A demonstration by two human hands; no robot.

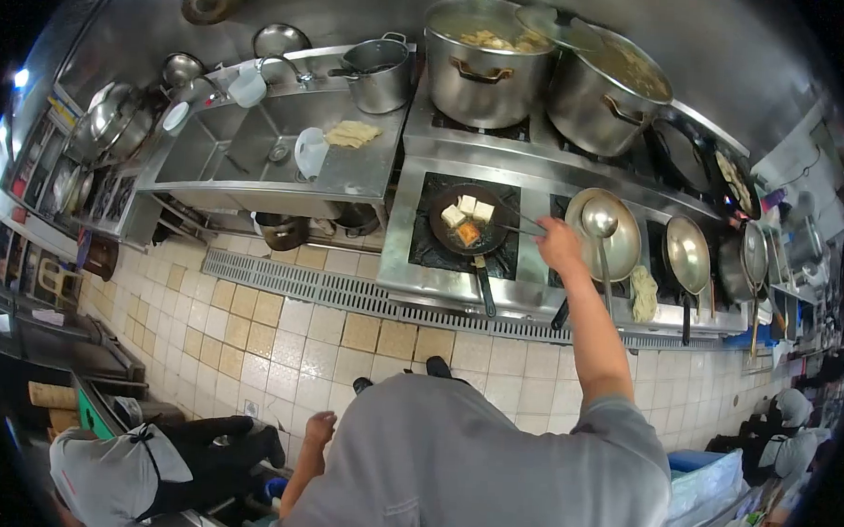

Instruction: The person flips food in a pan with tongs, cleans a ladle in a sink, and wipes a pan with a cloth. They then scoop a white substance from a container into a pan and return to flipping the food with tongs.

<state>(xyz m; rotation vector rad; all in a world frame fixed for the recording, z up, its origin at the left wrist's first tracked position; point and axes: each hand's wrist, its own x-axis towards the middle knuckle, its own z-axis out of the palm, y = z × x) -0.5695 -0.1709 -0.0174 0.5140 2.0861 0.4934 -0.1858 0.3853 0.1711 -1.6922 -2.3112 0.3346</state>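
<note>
My right hand [558,243] reaches out over the stove and grips a pair of metal tongs [521,222]. Their tips point into a black frying pan [442,234] on the front burner. Three pale tofu blocks [468,209] lie in the pan, and beside them sits a browned piece [468,233] in oil. The pan's handle [484,287] points back toward me. My left hand [319,429] hangs low by my side with its fingers curled and nothing visible in it, above the tiled floor.
Two big stockpots [483,64] [607,88] stand at the back of the stove. A ladle [601,220] rests in an empty steel pan, with more pans to the right. A sink [258,143] is at left. A co-worker [140,473] in black gloves stands at bottom left.
</note>
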